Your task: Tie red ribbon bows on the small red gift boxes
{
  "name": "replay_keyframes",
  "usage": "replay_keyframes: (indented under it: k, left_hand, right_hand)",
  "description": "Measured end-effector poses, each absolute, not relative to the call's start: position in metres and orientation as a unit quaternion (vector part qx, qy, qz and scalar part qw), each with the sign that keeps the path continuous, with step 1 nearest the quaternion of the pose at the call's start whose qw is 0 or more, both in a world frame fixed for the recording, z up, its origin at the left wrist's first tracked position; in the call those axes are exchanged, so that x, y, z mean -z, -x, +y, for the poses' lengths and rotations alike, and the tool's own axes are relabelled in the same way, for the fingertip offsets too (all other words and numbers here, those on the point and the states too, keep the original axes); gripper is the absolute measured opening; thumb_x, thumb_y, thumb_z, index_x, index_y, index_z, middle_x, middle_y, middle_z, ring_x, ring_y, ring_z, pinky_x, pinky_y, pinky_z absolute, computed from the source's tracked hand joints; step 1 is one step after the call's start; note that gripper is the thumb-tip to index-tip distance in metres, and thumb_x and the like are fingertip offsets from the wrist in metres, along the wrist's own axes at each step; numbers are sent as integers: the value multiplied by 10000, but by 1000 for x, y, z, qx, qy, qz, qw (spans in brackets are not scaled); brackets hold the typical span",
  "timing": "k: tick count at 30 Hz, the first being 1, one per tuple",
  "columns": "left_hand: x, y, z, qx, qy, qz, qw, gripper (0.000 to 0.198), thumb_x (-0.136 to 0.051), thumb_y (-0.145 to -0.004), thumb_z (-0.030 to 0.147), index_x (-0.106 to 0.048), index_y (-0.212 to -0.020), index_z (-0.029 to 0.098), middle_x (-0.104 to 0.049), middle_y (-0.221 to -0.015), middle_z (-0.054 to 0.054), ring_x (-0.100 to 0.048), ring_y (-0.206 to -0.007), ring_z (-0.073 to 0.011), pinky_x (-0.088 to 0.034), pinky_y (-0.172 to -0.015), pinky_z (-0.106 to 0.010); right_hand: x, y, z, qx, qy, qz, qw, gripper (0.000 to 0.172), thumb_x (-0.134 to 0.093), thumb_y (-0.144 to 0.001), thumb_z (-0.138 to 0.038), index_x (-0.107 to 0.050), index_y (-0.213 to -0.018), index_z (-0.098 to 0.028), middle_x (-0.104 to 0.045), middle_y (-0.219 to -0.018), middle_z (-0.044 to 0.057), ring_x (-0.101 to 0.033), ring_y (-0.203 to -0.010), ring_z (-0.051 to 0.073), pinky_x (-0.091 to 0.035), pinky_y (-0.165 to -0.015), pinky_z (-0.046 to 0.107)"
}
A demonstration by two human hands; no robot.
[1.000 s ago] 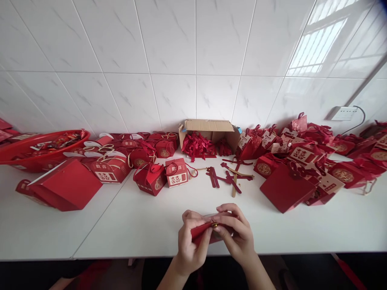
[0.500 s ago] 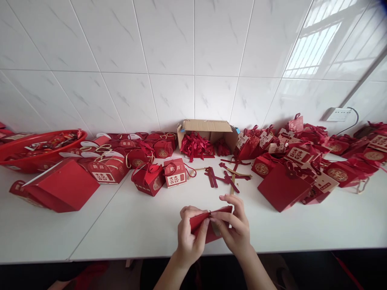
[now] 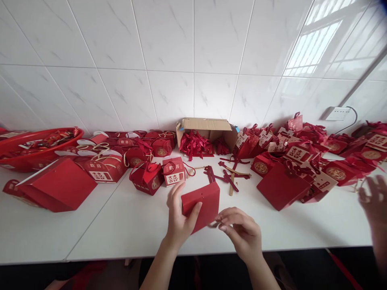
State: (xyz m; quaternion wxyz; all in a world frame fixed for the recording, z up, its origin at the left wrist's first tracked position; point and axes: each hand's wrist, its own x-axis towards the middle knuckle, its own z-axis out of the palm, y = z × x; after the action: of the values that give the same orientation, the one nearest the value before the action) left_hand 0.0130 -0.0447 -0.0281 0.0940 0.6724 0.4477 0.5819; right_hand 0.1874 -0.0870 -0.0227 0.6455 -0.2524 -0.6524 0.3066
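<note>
My left hand [image 3: 178, 215] grips a plain red paper gift box [image 3: 204, 207], its thumb across the front and fingers behind the left side. Small holes show near the box's top edge. At the box's lower right, my right hand [image 3: 242, 229] pinches a thin strip [image 3: 214, 224], probably ribbon; part of it is hidden by the fingers and box. Beyond the box lie loose dark red and gold strips [image 3: 231, 177]. A finished-looking box with a gold and red label [image 3: 174, 172] stands close behind my left hand, beside a red box with a cord handle [image 3: 147, 179].
A cardboard carton [image 3: 208, 124] of red ribbons stands against the tiled wall. Many red gift boxes [image 3: 286, 185] crowd the right; more boxes [image 3: 60, 183] and a red basin [image 3: 72, 139] of wrapped sweets fill the left. Another person's hand [image 3: 375, 201] is blurred at the right edge.
The box has turned upright, showing its flat red face, in my left hand. My right hand has left the top edge and moved down-right with the strip. Another person's hand has appeared at right.
</note>
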Motion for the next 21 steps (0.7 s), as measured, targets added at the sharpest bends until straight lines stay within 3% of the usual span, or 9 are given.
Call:
replay_keyframes:
  k: [2,7,10,14,17,21]
  left_hand:
    - [13,-9,-56,-584,-697,415,24,511,-640,-792,176,-462,-1265,244,-403,-1379,-132,-372,-1295,-307,-344,-1046,-518]
    - [-15,0,-82,-479,-847,232,-5,327,-602,-778,111,-632,-1039,306,-621,-1137,-55,-498,-1131,-281,-430,-907,-467]
    - [-17,4,-83,-455,-871,183,-30,311,-585,-801,147,-661,-1046,323,-685,-1016,-40,-564,-1025,-258,-436,-852,-441]
    - [-7,7,-79,-452,-870,185,-66,318,-594,-821,144,-667,-1082,311,-714,-943,-26,-589,-971,-225,-438,-838,-408]
    - [2,7,-79,-471,-858,190,-80,350,-636,-806,136,-649,-1123,285,-723,-913,-14,-589,-954,-215,-442,-829,-390]
    - [9,5,-81,-511,-833,200,-62,363,-659,-791,121,-636,-1132,243,-729,-921,-28,-596,-936,-221,-466,-787,-383]
  right_hand:
    - [20,-186,-91,-352,241,-630,649,289,-647,-779,-9,-673,-926,-258,-668,-805,32,-650,-737,168,-558,-621,301]
    - [19,-179,-101,-515,195,-562,617,171,-709,-755,-99,-689,-835,-248,-661,-734,14,-635,-666,152,-515,-591,282]
    - [20,-174,-106,-614,191,-481,595,118,-764,-712,-179,-670,-763,-230,-625,-682,-13,-596,-603,122,-475,-569,256]
    - [21,-163,-109,-692,197,-379,582,198,-832,-628,-237,-642,-680,-216,-551,-640,-47,-532,-572,81,-433,-551,208]
    - [29,-154,-111,-708,211,-350,577,237,-839,-613,-312,-624,-652,-220,-550,-656,-42,-514,-544,77,-424,-511,208]
    - [45,-149,-112,-621,265,-410,613,214,-735,-706,-462,-662,-725,-262,-560,-556,-14,-505,-436,123,-410,-405,266]
